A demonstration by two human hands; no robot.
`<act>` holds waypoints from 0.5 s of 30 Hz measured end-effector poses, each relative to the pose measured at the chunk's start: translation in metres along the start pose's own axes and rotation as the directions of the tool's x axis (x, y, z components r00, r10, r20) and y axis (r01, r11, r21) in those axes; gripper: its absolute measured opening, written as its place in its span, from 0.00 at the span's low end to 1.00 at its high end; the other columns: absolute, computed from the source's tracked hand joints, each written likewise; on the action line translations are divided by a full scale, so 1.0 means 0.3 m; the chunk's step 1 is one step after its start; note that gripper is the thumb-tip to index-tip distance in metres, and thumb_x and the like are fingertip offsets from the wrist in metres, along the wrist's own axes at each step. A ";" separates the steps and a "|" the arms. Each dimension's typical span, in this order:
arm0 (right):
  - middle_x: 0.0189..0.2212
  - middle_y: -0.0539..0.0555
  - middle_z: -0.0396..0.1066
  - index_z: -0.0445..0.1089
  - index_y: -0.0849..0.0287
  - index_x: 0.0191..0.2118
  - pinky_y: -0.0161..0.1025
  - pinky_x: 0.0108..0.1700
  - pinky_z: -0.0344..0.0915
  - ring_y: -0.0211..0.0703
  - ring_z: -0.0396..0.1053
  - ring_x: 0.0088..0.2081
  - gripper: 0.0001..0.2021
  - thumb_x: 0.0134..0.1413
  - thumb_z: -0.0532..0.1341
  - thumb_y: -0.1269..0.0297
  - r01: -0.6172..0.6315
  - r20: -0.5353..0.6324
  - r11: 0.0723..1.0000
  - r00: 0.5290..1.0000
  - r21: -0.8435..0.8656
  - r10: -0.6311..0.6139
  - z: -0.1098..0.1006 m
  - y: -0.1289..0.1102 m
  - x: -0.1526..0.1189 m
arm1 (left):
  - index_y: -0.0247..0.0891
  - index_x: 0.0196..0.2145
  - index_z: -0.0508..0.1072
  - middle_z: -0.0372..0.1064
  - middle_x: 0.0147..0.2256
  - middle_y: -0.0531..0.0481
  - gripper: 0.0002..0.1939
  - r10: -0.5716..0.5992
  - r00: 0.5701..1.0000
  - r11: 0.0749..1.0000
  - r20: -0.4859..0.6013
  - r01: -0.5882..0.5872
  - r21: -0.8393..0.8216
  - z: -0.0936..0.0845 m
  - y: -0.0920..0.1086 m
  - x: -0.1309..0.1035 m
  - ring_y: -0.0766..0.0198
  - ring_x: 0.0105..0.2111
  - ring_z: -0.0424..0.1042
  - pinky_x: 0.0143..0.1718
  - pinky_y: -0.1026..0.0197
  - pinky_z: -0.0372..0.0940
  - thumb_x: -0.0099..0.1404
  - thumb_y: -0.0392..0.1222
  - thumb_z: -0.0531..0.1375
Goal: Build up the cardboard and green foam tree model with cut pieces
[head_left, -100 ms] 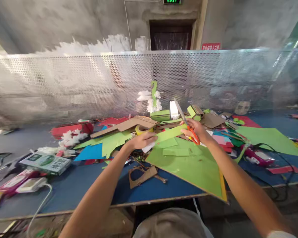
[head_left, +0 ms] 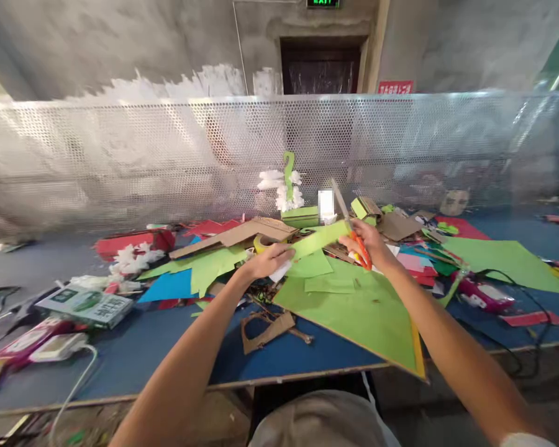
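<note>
While both forearms reach forward, the large green sheet [head_left: 349,323] lies between them. Left hand [head_left: 272,261]: at the sheet's far left corner, back upward, fingers closed on one end of a green strip [head_left: 323,238]. Strip: above the sheet's far part, slanting away to the right. Right hand [head_left: 372,243]: above the sheet's far right, fingers around the orange-handled scissors [head_left: 361,248], blades pointing away beside the strip's right end. Blue table [head_left: 233,363]: surface showing left of the sheet, whose near corner overhangs the front edge. Cardboard scrap [head_left: 279,326]: just left of the sheet.
</note>
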State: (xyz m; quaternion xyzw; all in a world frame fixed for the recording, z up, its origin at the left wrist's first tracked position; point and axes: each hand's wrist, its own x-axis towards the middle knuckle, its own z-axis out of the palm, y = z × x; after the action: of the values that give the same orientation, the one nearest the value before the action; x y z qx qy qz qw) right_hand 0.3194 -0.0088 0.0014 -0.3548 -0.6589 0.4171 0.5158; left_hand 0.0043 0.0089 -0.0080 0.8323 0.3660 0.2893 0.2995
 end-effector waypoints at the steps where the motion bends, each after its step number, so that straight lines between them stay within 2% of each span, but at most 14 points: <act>1: 0.26 0.43 0.66 0.68 0.54 0.46 0.33 0.19 0.59 0.32 0.59 0.19 0.27 0.48 0.75 0.46 0.000 -0.014 1.000 1.000 0.008 0.000 -0.005 0.012 0.007 | 0.40 0.27 0.67 0.59 0.22 0.53 0.23 -0.031 0.998 0.999 -0.048 0.028 -0.046 0.006 -0.011 0.009 0.66 0.22 0.59 0.23 0.62 0.53 0.69 0.62 0.56; 4: 0.23 0.42 0.62 0.66 0.55 0.47 0.33 0.19 0.57 0.32 0.57 0.18 0.32 0.49 0.72 0.35 -0.022 0.007 1.000 1.000 0.007 0.022 -0.024 0.040 0.021 | 0.38 0.29 0.70 0.60 0.21 0.54 0.26 -0.119 0.972 0.973 -0.201 0.074 -0.217 0.021 -0.040 0.034 0.67 0.19 0.57 0.20 0.63 0.51 0.66 0.66 0.57; 7: 0.24 0.43 0.61 0.65 0.56 0.47 0.34 0.20 0.57 0.33 0.56 0.19 0.35 0.53 0.64 0.27 -0.055 0.178 0.997 0.982 -0.057 0.064 -0.032 0.054 0.015 | 0.37 0.29 0.72 0.60 0.19 0.54 0.27 -0.170 0.932 0.944 -0.320 0.061 -0.324 0.038 -0.048 0.052 0.69 0.17 0.57 0.18 0.65 0.50 0.65 0.66 0.58; 9: 0.26 0.43 0.60 0.65 0.57 0.47 0.33 0.21 0.58 0.33 0.56 0.20 0.36 0.54 0.62 0.26 -0.076 0.300 0.987 0.947 -0.142 0.116 -0.024 0.054 0.004 | 0.37 0.29 0.71 0.60 0.18 0.55 0.26 -0.195 0.898 0.931 -0.394 0.043 -0.363 0.050 -0.041 0.058 0.69 0.17 0.57 0.17 0.65 0.50 0.64 0.66 0.59; 12: 0.29 0.45 0.60 0.65 0.58 0.48 0.33 0.22 0.60 0.33 0.56 0.23 0.36 0.55 0.62 0.26 -0.059 0.414 0.963 0.895 -0.262 0.167 0.003 0.037 -0.013 | 0.38 0.29 0.70 0.57 0.17 0.58 0.24 -0.217 0.842 0.923 -0.495 0.012 -0.384 0.064 -0.029 0.060 0.70 0.16 0.57 0.17 0.66 0.50 0.65 0.63 0.58; 15: 0.29 0.45 0.57 0.65 0.59 0.47 0.33 0.22 0.60 0.34 0.56 0.24 0.36 0.56 0.60 0.25 -0.028 0.461 0.955 0.872 -0.294 0.167 0.030 0.016 -0.025 | 0.39 0.29 0.69 0.57 0.17 0.58 0.22 -0.185 0.832 0.939 -0.524 -0.009 -0.345 0.073 -0.026 0.059 0.70 0.16 0.58 0.17 0.66 0.51 0.67 0.61 0.58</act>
State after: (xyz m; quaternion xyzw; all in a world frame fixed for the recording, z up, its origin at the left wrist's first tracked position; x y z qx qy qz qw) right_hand 0.3124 -0.0152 -0.0069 -0.3420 -0.7991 0.4212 0.2591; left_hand 0.0262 0.0207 -0.0232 0.6334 0.4204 0.5587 0.3315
